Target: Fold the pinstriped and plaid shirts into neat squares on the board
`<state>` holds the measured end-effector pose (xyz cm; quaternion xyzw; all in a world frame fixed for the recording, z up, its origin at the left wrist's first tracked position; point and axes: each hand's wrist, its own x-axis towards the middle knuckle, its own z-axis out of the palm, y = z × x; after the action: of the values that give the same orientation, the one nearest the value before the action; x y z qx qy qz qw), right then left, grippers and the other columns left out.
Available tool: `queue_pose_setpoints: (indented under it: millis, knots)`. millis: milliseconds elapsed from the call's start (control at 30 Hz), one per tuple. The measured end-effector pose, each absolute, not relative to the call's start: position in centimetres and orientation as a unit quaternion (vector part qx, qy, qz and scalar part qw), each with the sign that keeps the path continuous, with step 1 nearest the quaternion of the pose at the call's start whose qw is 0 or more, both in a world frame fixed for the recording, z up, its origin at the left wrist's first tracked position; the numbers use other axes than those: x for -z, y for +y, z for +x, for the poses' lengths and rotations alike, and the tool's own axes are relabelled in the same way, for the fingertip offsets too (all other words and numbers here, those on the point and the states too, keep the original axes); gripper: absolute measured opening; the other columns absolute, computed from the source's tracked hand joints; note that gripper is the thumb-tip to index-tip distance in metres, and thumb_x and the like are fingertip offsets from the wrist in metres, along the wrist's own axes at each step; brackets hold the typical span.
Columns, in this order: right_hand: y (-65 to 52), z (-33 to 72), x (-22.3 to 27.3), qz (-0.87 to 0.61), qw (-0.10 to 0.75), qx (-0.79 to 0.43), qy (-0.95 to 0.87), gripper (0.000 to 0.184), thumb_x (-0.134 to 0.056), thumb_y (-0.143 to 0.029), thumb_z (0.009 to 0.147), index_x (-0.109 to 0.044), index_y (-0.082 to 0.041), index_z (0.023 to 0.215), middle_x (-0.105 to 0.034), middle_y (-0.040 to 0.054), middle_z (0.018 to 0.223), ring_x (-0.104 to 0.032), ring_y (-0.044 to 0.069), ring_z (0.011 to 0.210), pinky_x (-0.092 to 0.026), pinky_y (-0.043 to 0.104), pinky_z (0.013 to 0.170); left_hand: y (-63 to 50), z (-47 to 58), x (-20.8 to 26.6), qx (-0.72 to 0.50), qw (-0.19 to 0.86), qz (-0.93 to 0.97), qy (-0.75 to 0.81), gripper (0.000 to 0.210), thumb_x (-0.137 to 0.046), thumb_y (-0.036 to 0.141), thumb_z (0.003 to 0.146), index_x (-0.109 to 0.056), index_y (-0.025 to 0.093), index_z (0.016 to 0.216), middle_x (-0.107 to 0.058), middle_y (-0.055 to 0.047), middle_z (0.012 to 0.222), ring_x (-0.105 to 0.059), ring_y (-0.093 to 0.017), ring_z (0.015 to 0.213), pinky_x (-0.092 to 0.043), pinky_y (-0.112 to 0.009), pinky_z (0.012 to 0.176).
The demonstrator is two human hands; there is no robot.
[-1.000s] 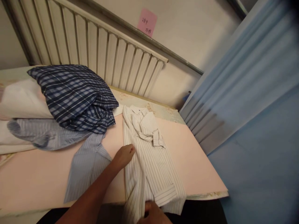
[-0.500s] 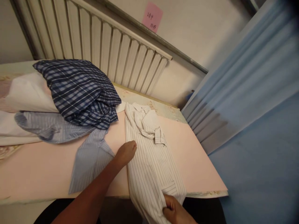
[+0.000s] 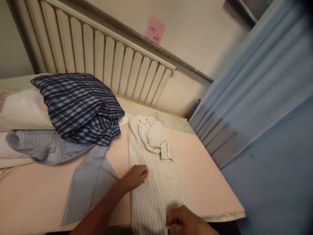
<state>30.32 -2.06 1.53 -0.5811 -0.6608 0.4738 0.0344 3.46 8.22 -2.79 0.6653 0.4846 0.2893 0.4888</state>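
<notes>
A white shirt [image 3: 162, 182] with thin dark stripes lies lengthwise on the desk [image 3: 137, 106], over a pale pink sheet [image 3: 200, 173], its collar toward the wall and its lower part reaching the near edge. One sleeve is folded across the upper front, its cuff lying near the shirt's right side. The left hand [image 3: 138, 177] is curled into a loose fist on the left part of the shirt, about midway down; whether cloth is caught in its fingers is hidden. The right hand [image 3: 182, 219], slightly blurred, is bent closed at the near end, with an edge of the shirt pinched between thumb and fingers. To the left, a blue striped garment [image 3: 84, 184] trails over the pink sheet, part of it under a bunched navy plaid garment [image 3: 80, 106], with white cloth [image 3: 24, 109] beside that. Behind the desk stands a cream radiator [image 3: 111, 63]; a pink note [image 3: 155, 30] with handwriting is on the wall above, and a blue curtain [image 3: 259, 137] hangs along the right.
</notes>
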Motion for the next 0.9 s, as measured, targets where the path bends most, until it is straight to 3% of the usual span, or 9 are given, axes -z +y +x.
queue_pose_setpoints:
  millis: [67,167,300,467,667,800,900]
  knots:
    - [1.3,29.1,-1.9,-0.564,0.089,-0.524,-0.632,0.015,-0.058,-0.03,0.075,-0.066,-0.019,0.082,-0.063,-0.0011,0.063,-0.056,0.012,0.049,-0.041,0.024,0.051,8.3,3.6,3.1,-0.288,0.503,0.656,0.483,0.008,-0.044,0.022,0.074,-0.05,0.02,0.069,-0.056,0.002,0.064,-0.065,-0.015,0.063,-0.042,-0.022,0.052]
    - [7.0,25.7,-2.2,-0.544,0.218,-0.583,-0.563,0.028,-0.067,-0.038,0.072,-0.06,-0.015,0.086,-0.066,0.0012,0.065,-0.058,0.013,0.048,-0.047,0.026,0.052,8.6,3.7,3.4,-0.289,0.519,0.643,0.483,0.008,-0.044,0.023,0.074,-0.05,0.02,0.07,-0.056,0.002,0.062,-0.064,-0.016,0.061,-0.042,-0.023,0.05]
    - [13.3,20.4,-1.7,-0.544,0.342,-0.646,-0.412,0.024,-0.069,-0.023,0.073,-0.06,-0.011,0.092,-0.07,0.006,0.08,-0.064,0.012,0.054,-0.054,0.026,0.056,8.7,3.7,3.5,-0.293,0.529,0.634,0.481,0.007,-0.044,0.023,0.073,-0.05,0.02,0.069,-0.056,0.002,0.062,-0.063,-0.015,0.06,-0.042,-0.022,0.05]
    - [17.2,15.7,0.3,-0.572,0.355,-0.669,-0.315,0.002,-0.056,-0.011,0.083,-0.056,-0.012,0.085,-0.066,0.003,0.069,-0.062,0.01,0.053,-0.051,0.019,0.05,8.7,3.7,3.7,-0.293,0.538,0.629,0.479,0.005,-0.045,0.022,0.073,-0.049,0.02,0.071,-0.054,0.003,0.062,-0.062,-0.014,0.059,-0.041,-0.021,0.049]
    - [19.8,13.3,1.4,-0.585,0.359,-0.645,-0.334,0.019,-0.051,-0.015,0.088,-0.047,-0.017,0.069,-0.05,-0.0049,0.052,-0.044,0.004,0.039,-0.034,0.011,0.038,8.7,3.8,4.2,-0.29,0.528,0.634,0.484,0.004,-0.046,0.022,0.072,-0.047,0.02,0.068,-0.054,0.002,0.064,-0.061,-0.014,0.06,-0.038,-0.022,0.049]
    - [21.8,13.0,1.0,-0.595,0.388,-0.58,-0.398,0.019,-0.055,-0.014,0.079,-0.042,-0.021,0.067,-0.036,-0.0114,0.044,-0.033,0.004,0.034,-0.023,0.013,0.034,8.6,3.6,4.1,-0.29,0.516,0.647,0.481,0.005,-0.045,0.021,0.072,-0.047,0.02,0.068,-0.054,0.003,0.065,-0.059,-0.013,0.059,-0.038,-0.022,0.05]
    - [23.5,13.7,0.9,-0.604,0.411,-0.503,-0.462,0.014,-0.055,-0.009,0.071,-0.047,-0.021,0.07,-0.036,-0.0122,0.041,-0.031,0.006,0.032,-0.023,0.016,0.034,8.5,3.6,3.8,-0.289,0.502,0.661,0.478,0.005,-0.045,0.021,0.072,-0.048,0.02,0.068,-0.054,0.003,0.065,-0.058,-0.012,0.06,-0.037,-0.022,0.051]
